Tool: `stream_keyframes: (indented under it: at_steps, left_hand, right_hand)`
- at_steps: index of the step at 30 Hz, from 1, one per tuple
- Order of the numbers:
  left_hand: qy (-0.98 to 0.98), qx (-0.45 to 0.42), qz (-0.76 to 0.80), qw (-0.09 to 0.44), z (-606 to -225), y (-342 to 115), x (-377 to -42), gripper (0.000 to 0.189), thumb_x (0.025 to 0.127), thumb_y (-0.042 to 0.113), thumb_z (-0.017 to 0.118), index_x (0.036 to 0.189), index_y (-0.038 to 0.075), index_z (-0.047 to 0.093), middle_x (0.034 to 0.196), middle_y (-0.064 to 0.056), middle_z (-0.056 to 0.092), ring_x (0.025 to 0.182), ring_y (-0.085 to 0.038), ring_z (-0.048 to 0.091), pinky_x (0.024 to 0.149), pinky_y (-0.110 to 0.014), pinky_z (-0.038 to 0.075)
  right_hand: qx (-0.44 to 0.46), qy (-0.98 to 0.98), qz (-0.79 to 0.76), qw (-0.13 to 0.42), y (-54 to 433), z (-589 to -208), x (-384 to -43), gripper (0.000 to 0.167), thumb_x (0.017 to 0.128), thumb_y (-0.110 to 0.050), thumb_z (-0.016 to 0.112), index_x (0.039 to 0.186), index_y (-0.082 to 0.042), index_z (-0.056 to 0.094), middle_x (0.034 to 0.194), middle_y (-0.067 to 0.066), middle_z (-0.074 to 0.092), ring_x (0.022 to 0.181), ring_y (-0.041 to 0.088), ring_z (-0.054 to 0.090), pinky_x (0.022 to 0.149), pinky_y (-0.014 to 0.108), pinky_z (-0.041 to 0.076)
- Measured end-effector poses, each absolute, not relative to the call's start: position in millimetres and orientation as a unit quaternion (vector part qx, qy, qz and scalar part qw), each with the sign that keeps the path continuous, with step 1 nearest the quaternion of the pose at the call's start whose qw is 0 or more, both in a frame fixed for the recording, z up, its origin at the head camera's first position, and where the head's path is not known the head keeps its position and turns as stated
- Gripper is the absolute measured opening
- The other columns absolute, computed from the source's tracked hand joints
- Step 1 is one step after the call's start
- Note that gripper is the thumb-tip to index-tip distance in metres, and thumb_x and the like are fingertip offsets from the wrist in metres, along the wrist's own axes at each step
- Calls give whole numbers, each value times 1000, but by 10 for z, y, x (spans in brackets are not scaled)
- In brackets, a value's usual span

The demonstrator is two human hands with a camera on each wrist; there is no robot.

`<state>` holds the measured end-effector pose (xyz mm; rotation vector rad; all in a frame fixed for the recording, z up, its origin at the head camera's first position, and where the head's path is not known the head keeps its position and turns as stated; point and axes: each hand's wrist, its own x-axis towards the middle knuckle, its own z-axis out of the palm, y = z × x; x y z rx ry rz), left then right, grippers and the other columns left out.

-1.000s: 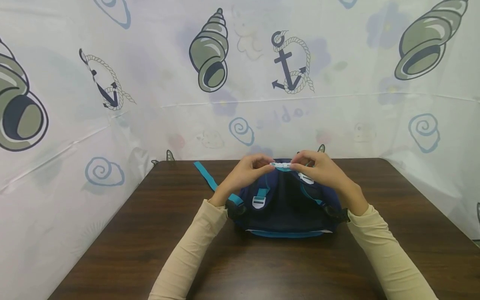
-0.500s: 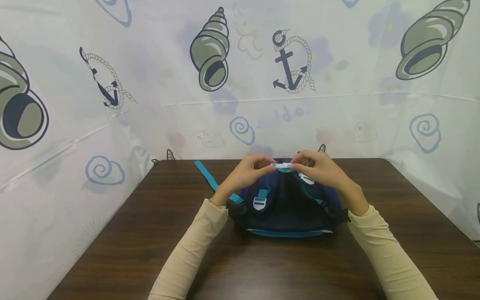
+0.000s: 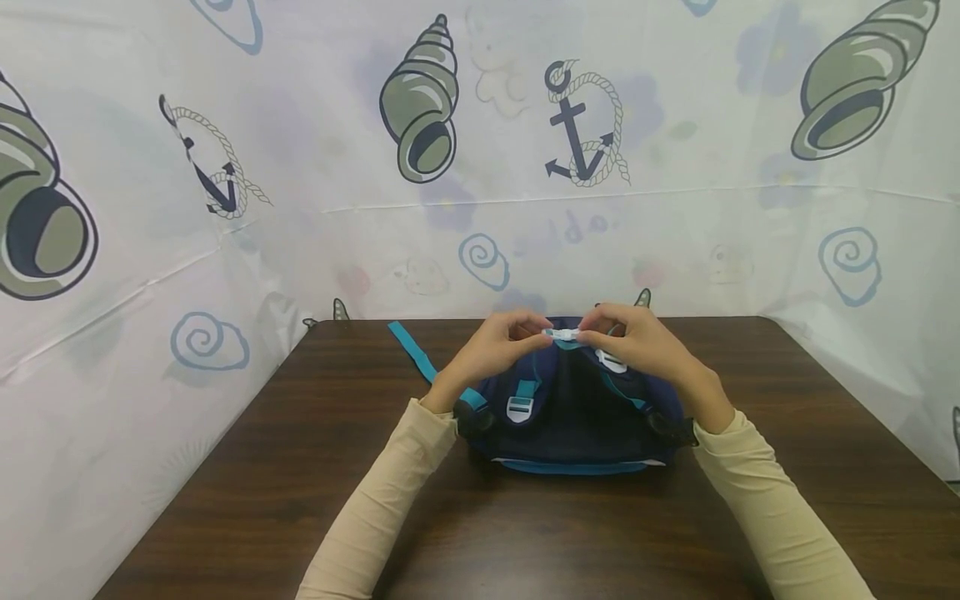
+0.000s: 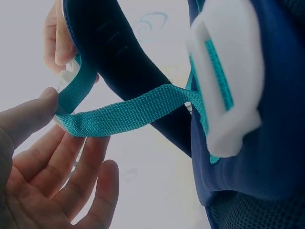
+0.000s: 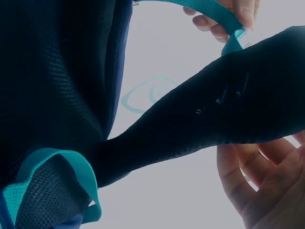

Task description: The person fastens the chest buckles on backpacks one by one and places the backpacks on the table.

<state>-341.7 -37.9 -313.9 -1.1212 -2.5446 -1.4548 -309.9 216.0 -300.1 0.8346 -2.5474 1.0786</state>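
Note:
A dark blue backpack [image 3: 581,417] with teal trim lies on the table, its shoulder straps toward me. Over its top, both hands meet at a small white buckle [image 3: 564,334] on a teal chest strap. My left hand [image 3: 497,343] pinches the buckle's left end between thumb and fingers. From the other side, my right hand [image 3: 637,335] pinches the right end. In the left wrist view, the teal webbing [image 4: 126,114] runs from the left fingers to a white strap slider [image 4: 233,71]. A dark shoulder strap [image 5: 190,109] partly hides the right hand in the right wrist view.
The brown wooden table [image 3: 300,483] spreads around the backpack. A loose teal strap end [image 3: 411,350] reaches out left past the left wrist. A white adjuster buckle [image 3: 519,408] sits on the left shoulder strap. Behind hangs a white curtain [image 3: 480,233] printed with shells and anchors.
Both hands keep hold of the buckle. The right hand has shifted very slightly left and down, so the hands are a touch closer together. The backpack stays in place.

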Motion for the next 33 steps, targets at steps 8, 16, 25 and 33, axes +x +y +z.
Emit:
stream_keyframes:
  at_steps: [8,16,25,33]
  left_hand:
    - [-815,-352,-461,2,-3144,-373,-3410,27,97,28,67,119,12,69,110,-7,72,99,-33,69,86,-34,57]
    - [-819,-350,-455,1,-3156,-374,-3418,29,97,29,67,120,12,69,112,-6,71,99,-30,69,86,-34,58]
    - [-819,-351,-454,-3,-3159,-367,-3415,29,97,29,67,119,12,69,110,-7,71,96,-29,69,85,-33,57]
    - [-819,-350,-454,-8,-3153,-364,-3399,31,96,29,68,120,10,68,109,-8,72,100,-35,70,85,-34,58]
  right_hand:
    - [276,-881,367,116,2153,-3015,-3099,11,94,-22,71,101,-14,72,85,11,68,65,23,55,56,26,48]
    - [268,-884,369,103,2143,-3001,-3080,12,95,-24,70,102,-14,71,86,15,66,58,19,52,50,26,45]
    - [275,-883,365,108,2143,-3008,-3083,12,95,-23,70,102,-14,72,75,6,60,60,17,50,53,26,43]
    - [275,-886,354,113,2127,-3012,-3064,11,94,-24,70,101,-15,72,71,2,55,60,17,49,53,26,41]
